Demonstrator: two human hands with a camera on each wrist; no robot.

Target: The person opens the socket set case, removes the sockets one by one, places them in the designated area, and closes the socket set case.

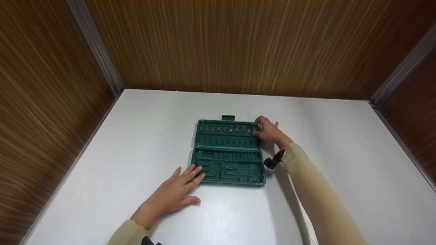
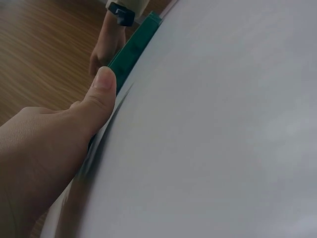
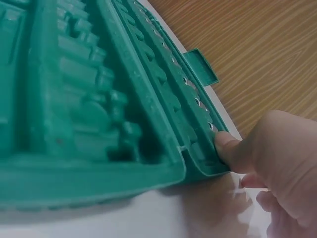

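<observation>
A dark green plastic tool case lies open flat in the middle of a white table. Its far half holds a row of small metal bits, and its near half shows empty moulded slots. My left hand lies flat on the table, its straight fingers resting on the case's near left corner; in the left wrist view its thumb touches the case's edge. My right hand pinches the far right corner of the case, with the thumb on the rim and the other fingers curled behind.
A green latch tab sticks out from the case's far edge. Wood-grain walls close the table in at the back and on both sides. A black camera mount sits on my right wrist.
</observation>
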